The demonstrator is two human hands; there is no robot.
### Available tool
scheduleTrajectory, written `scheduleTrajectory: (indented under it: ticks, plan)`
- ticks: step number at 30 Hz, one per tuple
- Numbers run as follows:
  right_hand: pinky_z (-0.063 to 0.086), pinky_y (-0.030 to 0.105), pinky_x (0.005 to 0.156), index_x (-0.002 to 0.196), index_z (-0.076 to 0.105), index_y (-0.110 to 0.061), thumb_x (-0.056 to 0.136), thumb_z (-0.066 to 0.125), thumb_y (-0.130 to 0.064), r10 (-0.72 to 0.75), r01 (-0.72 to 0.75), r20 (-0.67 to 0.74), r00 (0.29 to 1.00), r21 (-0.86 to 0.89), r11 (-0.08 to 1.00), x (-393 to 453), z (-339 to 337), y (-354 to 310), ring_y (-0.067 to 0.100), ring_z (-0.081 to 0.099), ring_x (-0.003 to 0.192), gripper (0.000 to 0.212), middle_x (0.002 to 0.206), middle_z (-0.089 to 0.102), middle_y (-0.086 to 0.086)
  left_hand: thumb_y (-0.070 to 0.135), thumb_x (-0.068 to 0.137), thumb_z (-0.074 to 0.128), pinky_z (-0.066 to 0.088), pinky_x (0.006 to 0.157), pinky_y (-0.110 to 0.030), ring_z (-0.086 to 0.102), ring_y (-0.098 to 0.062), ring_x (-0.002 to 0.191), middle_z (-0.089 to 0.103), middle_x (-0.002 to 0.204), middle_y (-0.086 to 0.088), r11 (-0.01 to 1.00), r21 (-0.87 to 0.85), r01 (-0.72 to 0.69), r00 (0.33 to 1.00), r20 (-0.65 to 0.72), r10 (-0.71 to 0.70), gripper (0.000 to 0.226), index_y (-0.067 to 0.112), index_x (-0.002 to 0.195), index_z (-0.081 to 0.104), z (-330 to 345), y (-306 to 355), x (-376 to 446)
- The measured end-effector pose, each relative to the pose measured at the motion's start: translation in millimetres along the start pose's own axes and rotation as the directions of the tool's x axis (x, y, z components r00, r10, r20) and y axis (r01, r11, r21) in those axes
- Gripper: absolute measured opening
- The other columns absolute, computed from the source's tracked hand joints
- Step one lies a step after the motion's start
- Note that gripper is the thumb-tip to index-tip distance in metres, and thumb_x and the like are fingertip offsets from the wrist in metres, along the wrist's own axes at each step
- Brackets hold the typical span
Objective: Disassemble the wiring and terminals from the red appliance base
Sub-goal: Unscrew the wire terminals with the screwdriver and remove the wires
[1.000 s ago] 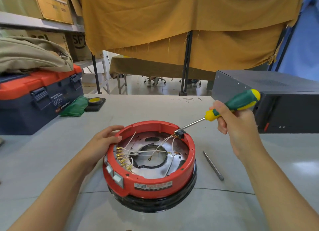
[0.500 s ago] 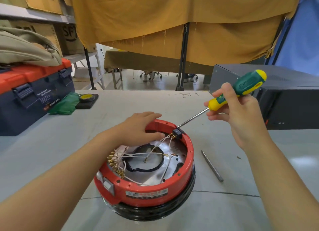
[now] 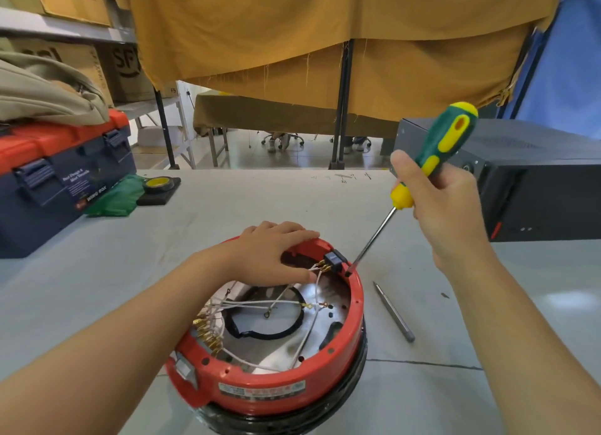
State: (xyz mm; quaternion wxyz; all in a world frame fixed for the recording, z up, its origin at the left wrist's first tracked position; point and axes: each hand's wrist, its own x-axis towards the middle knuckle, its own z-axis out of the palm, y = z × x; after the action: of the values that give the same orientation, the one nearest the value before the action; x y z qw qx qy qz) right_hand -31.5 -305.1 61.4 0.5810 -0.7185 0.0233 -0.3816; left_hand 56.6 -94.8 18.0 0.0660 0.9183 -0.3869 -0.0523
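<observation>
Right grip: your right hand (image 3: 445, 207) wraps the screwdriver (image 3: 432, 161) handle, tip at the black terminal block (image 3: 335, 261).
Left grip: your left hand (image 3: 270, 255) lies flat, fingers straight, on the red base (image 3: 260, 392) far rim.
Base: on the counter (image 3: 244, 200).
Wires (image 3: 260, 304): loose inside the base.

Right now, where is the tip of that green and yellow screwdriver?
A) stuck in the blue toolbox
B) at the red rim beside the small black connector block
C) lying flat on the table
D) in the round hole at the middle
B: the screwdriver, gripped by the right hand, reaches the red base rim beside the black connector block.
</observation>
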Motion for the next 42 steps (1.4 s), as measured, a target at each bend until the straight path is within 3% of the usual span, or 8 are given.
scheduleTrajectory:
  ticks: [3, 5, 10, 15, 22, 27, 37, 42]
  plan:
    - [0.035, 0.016, 0.05, 0.065, 0.063, -0.016, 0.086, 0.066, -0.042, 0.05, -0.049, -0.013, 0.999, 0.055, 0.997, 2, 5, -4, -0.001, 0.044, 0.043, 0.033, 0.054, 0.058, -0.01, 0.067, 0.081, 0.047, 0.022, 0.109, -0.042, 0.028, -0.022, 0.131, 0.027, 0.148, 0.013, 1.0, -0.004, -0.013, 0.999, -0.033, 0.013, 0.07, 0.045, 0.142, 0.021, 3, 4, -3]
    - [0.032, 0.014, 0.043, 0.072, 0.067, -0.013, 0.084, 0.068, -0.04, 0.129, -0.132, 0.035, 0.991, 0.1, 0.986, 3, 3, -3, 0.002, 0.038, 0.039, 0.031, 0.05, 0.054, -0.01, 0.069, 0.078, 0.043, 0.018, 0.109, -0.04, 0.025, -0.02, 0.133, 0.026, 0.148, 0.014, 1.0, -0.007, -0.01, 0.998, -0.07, 0.009, 0.072, 0.045, 0.142, 0.021, 8, 6, -5]
    - [0.026, 0.017, 0.038, 0.071, 0.058, -0.008, 0.087, 0.069, -0.024, 0.23, -0.267, 0.178, 0.957, 0.223, 0.938, 1, -11, 4, 0.007, 0.026, 0.038, 0.025, 0.047, 0.042, -0.007, 0.062, 0.086, 0.05, 0.014, 0.11, -0.039, 0.02, -0.019, 0.135, 0.024, 0.149, 0.016, 1.0, -0.016, -0.023, 0.993, -0.115, 0.021, 0.066, 0.045, 0.143, 0.021, 13, 5, -8]
    - [0.023, 0.018, 0.04, 0.049, 0.054, -0.021, 0.085, 0.071, -0.023, 0.114, -0.143, 0.165, 0.98, 0.174, 0.974, -1, -15, 4, 0.01, 0.023, 0.038, 0.04, 0.043, 0.032, -0.009, 0.071, 0.078, 0.044, 0.014, 0.11, -0.039, 0.021, -0.019, 0.135, 0.023, 0.149, 0.017, 1.0, 0.001, -0.019, 0.996, -0.088, 0.019, 0.074, 0.045, 0.143, 0.019, 12, 6, -8]
    - [0.035, 0.009, 0.046, 0.051, 0.057, -0.026, 0.082, 0.067, -0.032, -0.073, 0.056, 0.156, 0.985, 0.111, 0.992, 1, -17, 0, 0.004, 0.042, 0.044, 0.033, 0.048, 0.047, -0.011, 0.067, 0.075, 0.044, 0.017, 0.11, -0.035, 0.025, -0.018, 0.135, 0.025, 0.149, 0.015, 0.997, -0.006, -0.082, 0.996, -0.032, 0.082, 0.077, 0.041, 0.144, 0.022, 6, 8, -5]
    - [0.039, 0.012, 0.05, 0.057, 0.048, -0.021, 0.079, 0.062, -0.025, -0.131, 0.121, 0.148, 0.98, 0.072, 0.99, 3, -7, -1, 0.003, 0.045, 0.048, 0.026, 0.046, 0.045, -0.014, 0.067, 0.075, 0.042, 0.016, 0.112, -0.039, 0.023, -0.016, 0.135, 0.028, 0.148, 0.016, 0.994, -0.071, -0.087, 0.994, -0.076, 0.082, 0.072, 0.044, 0.141, 0.026, 11, 11, -5]
    - [0.052, 0.041, 0.069, 0.054, 0.046, -0.019, 0.077, 0.059, -0.021, -0.207, 0.227, 0.301, 0.931, -0.035, 0.973, 14, 15, -5, 0.011, 0.047, 0.051, 0.027, 0.046, 0.048, -0.01, 0.068, 0.077, 0.04, 0.014, 0.111, -0.039, 0.023, -0.013, 0.133, 0.026, 0.148, 0.019, 0.993, -0.074, -0.093, 0.993, -0.086, 0.086, 0.068, 0.049, 0.14, 0.023, 16, 5, -4]
    - [0.041, 0.023, 0.057, 0.054, 0.045, -0.021, 0.079, 0.059, -0.02, -0.22, 0.242, 0.319, 0.922, -0.033, 0.97, 13, 14, -5, 0.007, 0.045, 0.051, 0.028, 0.045, 0.046, -0.013, 0.069, 0.077, 0.04, 0.015, 0.11, -0.038, 0.023, -0.013, 0.132, 0.027, 0.147, 0.019, 0.992, -0.076, -0.097, 0.992, -0.087, 0.09, 0.067, 0.05, 0.14, 0.023, 16, 5, -4]
